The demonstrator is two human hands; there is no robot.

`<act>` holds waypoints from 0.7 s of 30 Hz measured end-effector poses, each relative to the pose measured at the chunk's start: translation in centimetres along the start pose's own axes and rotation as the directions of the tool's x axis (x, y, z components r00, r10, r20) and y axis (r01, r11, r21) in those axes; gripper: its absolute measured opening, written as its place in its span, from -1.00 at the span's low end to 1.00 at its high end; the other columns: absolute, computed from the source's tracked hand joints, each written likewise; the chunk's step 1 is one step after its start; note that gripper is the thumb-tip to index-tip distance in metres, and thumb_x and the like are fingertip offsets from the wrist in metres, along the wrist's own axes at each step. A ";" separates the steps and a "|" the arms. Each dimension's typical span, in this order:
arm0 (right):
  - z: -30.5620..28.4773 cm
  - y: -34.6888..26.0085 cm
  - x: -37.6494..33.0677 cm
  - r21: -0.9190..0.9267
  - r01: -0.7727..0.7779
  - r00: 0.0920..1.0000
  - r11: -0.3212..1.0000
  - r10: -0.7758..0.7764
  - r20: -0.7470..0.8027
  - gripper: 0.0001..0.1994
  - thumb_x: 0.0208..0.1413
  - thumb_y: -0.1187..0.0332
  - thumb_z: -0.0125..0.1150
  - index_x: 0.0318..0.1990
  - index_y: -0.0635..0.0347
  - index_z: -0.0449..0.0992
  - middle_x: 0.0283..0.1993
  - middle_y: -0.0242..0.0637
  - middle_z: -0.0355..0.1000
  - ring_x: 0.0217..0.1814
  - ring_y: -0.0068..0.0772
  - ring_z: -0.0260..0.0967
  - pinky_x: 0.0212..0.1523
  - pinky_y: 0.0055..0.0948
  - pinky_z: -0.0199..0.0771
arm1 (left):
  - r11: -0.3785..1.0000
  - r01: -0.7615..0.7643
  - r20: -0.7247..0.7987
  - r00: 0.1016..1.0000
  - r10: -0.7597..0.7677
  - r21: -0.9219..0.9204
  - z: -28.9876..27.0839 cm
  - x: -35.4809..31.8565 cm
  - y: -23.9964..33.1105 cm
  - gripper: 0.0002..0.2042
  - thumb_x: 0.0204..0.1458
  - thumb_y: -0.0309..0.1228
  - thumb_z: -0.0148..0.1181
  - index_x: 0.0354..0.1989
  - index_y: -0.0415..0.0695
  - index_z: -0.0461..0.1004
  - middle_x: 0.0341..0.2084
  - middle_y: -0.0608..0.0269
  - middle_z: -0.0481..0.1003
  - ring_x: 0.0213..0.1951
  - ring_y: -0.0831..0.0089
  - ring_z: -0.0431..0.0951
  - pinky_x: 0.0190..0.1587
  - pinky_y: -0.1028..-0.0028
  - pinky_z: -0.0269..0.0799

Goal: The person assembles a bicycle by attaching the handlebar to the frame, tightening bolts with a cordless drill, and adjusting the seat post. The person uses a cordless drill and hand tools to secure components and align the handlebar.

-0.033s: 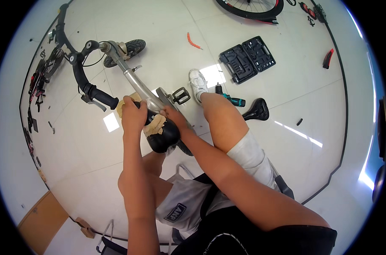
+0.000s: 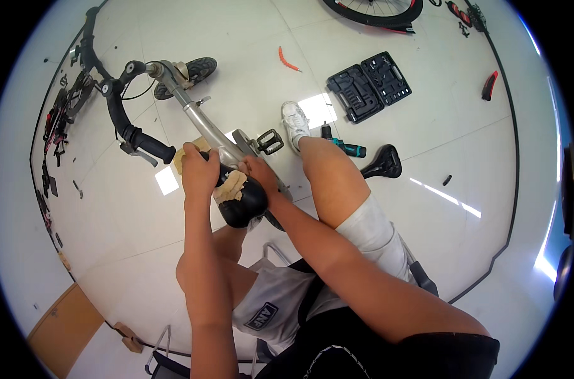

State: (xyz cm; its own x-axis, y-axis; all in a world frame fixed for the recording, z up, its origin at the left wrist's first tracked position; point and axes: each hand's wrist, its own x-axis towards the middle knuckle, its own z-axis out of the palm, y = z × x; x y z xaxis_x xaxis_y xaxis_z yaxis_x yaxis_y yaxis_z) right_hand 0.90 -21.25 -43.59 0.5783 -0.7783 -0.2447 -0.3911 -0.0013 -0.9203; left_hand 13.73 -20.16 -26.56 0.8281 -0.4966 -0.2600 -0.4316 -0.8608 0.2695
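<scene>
A worn black bicycle saddle [image 2: 244,205], its cover torn to tan foam, sits on a small silver bicycle [image 2: 206,125] between my legs. My left hand [image 2: 198,167] is closed round the narrow front of the saddle, thumb on top. On the other side, my right hand [image 2: 260,175] reaches in between the saddle and the frame with bent fingers. Its fingertips, and whatever they grip there, are hidden. Ahead of my left hand are the black handlebar grip [image 2: 154,145] and brake lever. A pedal [image 2: 270,142] sticks out beyond my right hand.
A cordless drill [image 2: 345,146] and a second black saddle [image 2: 383,163] lie right of my leg. Farther off are an open black tool case [image 2: 370,87], an orange flexible shaft [image 2: 288,60] and a wheel [image 2: 375,14]. Bicycle parts [image 2: 63,117] line the left edge.
</scene>
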 end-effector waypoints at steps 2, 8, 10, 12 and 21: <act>0.1 -1.3 -0.3 0.049 0.068 0.983 0.997 -0.058 -0.177 -0.69 0.30 0.16 0.12 -0.35 0.22 0.54 -0.41 0.02 0.43 -0.38 0.15 0.40 -0.30 -0.07 0.44 | 1.000 0.008 -0.042 0.999 -0.009 -0.029 0.4 0.6 0.1 -0.64 0.10 -0.18 0.22 -0.16 -0.24 0.34 -0.37 -0.19 0.56 -0.26 -0.12 0.59 -0.14 0.10 0.49; 0.5 -1.1 0.3 0.319 -0.040 0.964 0.947 0.120 -0.237 -0.61 0.30 0.24 0.12 -0.55 0.28 0.52 -0.56 -0.02 0.36 -0.49 0.05 0.38 -0.43 -0.10 0.36 | 0.925 0.113 -0.216 0.955 -0.202 -0.364 3.6 1.0 0.4 -0.64 0.16 -0.24 0.20 -0.55 -0.28 0.38 -0.64 0.09 0.50 -0.55 0.28 0.47 -0.36 0.30 0.41; 1.0 -0.8 0.5 0.364 -0.034 0.952 0.931 0.141 -0.271 -0.59 0.32 0.26 0.09 -0.57 0.27 0.58 -0.60 -0.05 0.38 -0.55 -0.02 0.38 -0.46 -0.13 0.34 | 0.899 0.099 -0.247 0.943 -0.221 -0.427 4.0 0.9 0.6 -0.68 0.20 -0.32 0.16 -0.53 -0.27 0.36 -0.68 0.20 0.45 -0.59 0.49 0.41 -0.43 0.39 0.36; 0.3 -0.7 0.8 0.331 -0.072 0.963 0.941 0.152 -0.222 -0.61 0.32 0.27 0.09 -0.53 0.28 0.59 -0.55 -0.02 0.42 -0.50 -0.03 0.42 -0.43 -0.16 0.37 | 0.893 0.106 -0.233 0.946 -0.227 -0.437 4.3 1.1 0.7 -0.68 0.20 -0.33 0.16 -0.53 -0.26 0.34 -0.69 0.21 0.44 -0.59 0.50 0.39 -0.44 0.38 0.35; 1.1 -2.3 -0.3 0.689 -0.131 0.901 0.713 0.375 -0.217 -0.61 0.38 0.18 -0.10 -0.22 0.32 0.56 -0.36 -0.19 0.49 -0.33 -0.30 0.46 -0.20 -0.32 0.45 | 0.855 0.159 -0.174 0.945 -0.276 -0.493 3.8 1.2 0.3 -0.69 0.27 -0.34 0.12 -0.53 -0.15 0.29 -0.63 0.32 0.36 -0.51 0.51 0.49 -0.33 0.48 0.35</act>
State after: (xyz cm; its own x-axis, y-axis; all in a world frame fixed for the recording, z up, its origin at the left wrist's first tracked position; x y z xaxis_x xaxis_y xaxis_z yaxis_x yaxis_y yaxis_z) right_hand 2.44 -20.30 -41.73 0.2197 -0.8381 -0.4993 0.1387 0.5335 -0.8344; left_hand 13.22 -21.37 -30.31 0.9641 -0.2125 -0.1589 -0.0611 -0.7607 0.6463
